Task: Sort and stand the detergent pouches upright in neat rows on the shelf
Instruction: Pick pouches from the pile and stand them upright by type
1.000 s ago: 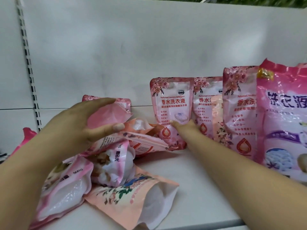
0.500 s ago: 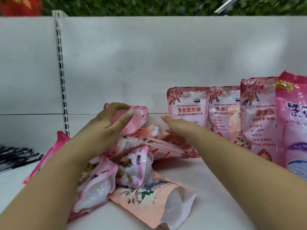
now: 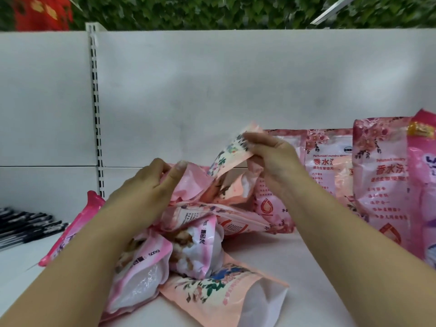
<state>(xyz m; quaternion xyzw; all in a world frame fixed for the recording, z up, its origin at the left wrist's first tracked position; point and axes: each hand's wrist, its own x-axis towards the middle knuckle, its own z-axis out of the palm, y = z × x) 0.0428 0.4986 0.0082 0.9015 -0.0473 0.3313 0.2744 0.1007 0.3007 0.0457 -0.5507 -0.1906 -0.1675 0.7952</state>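
From the head camera, looking forward and down, a white shelf (image 3: 306, 267) ran across the view with a white back panel behind it. A loose heap of pink detergent pouches (image 3: 188, 244) lay flat and crisscrossed in the middle of the shelf. To the right, a row of upright pouches (image 3: 377, 180) stood against the back panel, printed fronts facing out.

The right hand (image 3: 271, 159) pinched the top edge of a peach floral pouch (image 3: 232, 154) between thumb and fingers, holding it tilted above the heap, its lower end among the other pouches. The left hand (image 3: 146, 185) curled its fingers and thumb round a crumpled pink pouch (image 3: 191, 182) at the top of the heap, just beside the lifted one. At the near edge a peach pouch (image 3: 219, 296) lay on its side with its white base showing. Far left, dark pens (image 3: 26, 225) lay in a row on the next shelf section.

The step in hand appeared to be freeing one pouch from the heap to stand it in the row. To do it well, the left hand would likely need to hold the heap down while the right drew the pouch clear. These soft pouches probably sag, so the base should be spread flat, set down just beside the last standing pouch of the same design, and leaned lightly against its neighbour, front outward.
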